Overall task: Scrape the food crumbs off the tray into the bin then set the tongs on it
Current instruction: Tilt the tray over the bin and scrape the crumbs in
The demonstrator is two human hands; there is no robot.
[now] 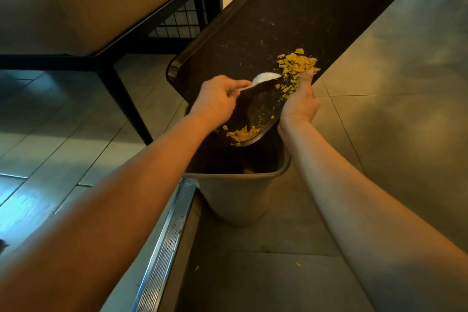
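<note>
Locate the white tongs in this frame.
In the head view, the white tongs sit centre frame, gripped by the left hand, tip against the tilted tray beside the yellow crumbs, above the bin.

The right hand [300,101] tilts the tray [291,15] over the bin [238,200] while the left hand [217,101] holds a spoon [263,79] against the crumbs [296,64].

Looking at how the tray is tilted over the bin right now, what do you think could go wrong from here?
1. The tray meets the bin only at its low corner, so the crumbs piled beside the right hand may slide past the rim; a few bits already lie on the floor.
2. Only that hand holds the tray's edge, so strokes of the left hand with the white utensil might twist it loose.
</note>
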